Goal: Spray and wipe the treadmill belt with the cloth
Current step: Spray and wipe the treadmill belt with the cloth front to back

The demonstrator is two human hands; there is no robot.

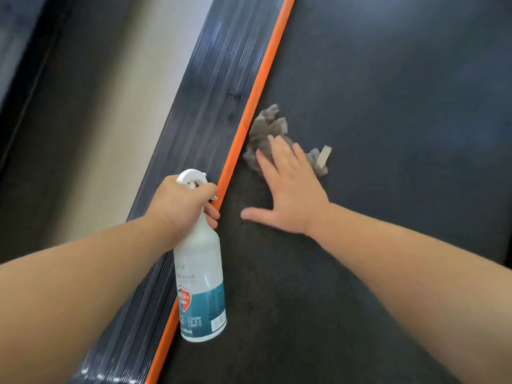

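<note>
Spray bottle at lower centre of the frame, red shield on its teal label reading "9.9%" after a blurred first digit, grey Chinese characters above ending in 液, small print near the base too blurred to read

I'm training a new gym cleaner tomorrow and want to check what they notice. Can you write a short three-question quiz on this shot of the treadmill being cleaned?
1. True or false: the left hand grips the spray bottle up near its trigger.
2. Where does the grey cloth lie? A) on the ribbed side rail B) on the belt C) on the floor
3. Fill in: the right hand rests its straight fingers on the ____.

Key: 1 true; 2 B; 3 grey cloth.
</note>
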